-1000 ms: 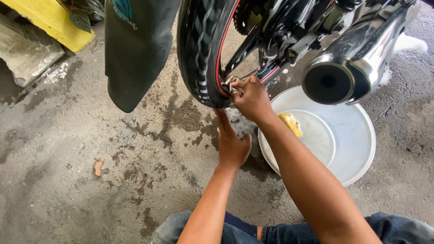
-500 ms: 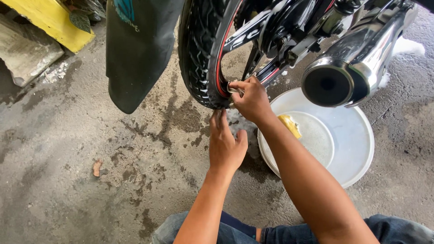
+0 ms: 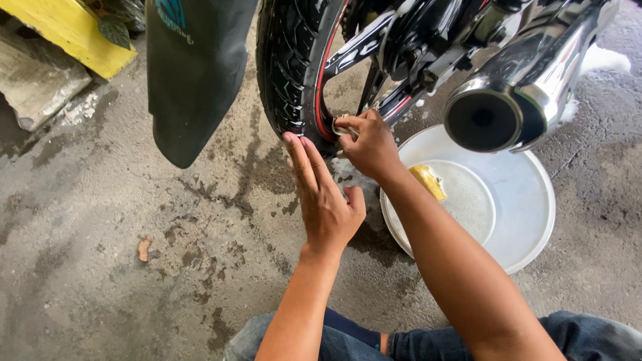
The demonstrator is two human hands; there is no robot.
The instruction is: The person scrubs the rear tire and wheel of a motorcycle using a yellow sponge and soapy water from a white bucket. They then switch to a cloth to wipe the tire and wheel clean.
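A black motorcycle rear tyre (image 3: pixel 289 73) with a red rim stripe stands just above the wet concrete. My right hand (image 3: pixel 370 146) is closed on a small pale rag (image 3: pixel 342 127) and presses it against the rim at the tyre's lower right. My left hand (image 3: pixel 323 197) is flat with fingers together, its fingertips touching the tyre's lower tread. Both forearms reach up from my knees in blue jeans (image 3: pixel 348 341).
A chrome exhaust pipe (image 3: pixel 515 93) hangs above a white plastic basin (image 3: pixel 521 194) holding a yellow sponge (image 3: pixel 428 180). A dark mudflap (image 3: pixel 190 80) hangs left of the tyre. A yellow block (image 3: pixel 73 30) and a concrete slab (image 3: pixel 33 73) lie at top left.
My left hand has slid upward from below the tyre until its fingertips rest on the tread. The wheel has turned a little. My right hand stays at the rim with the rag.
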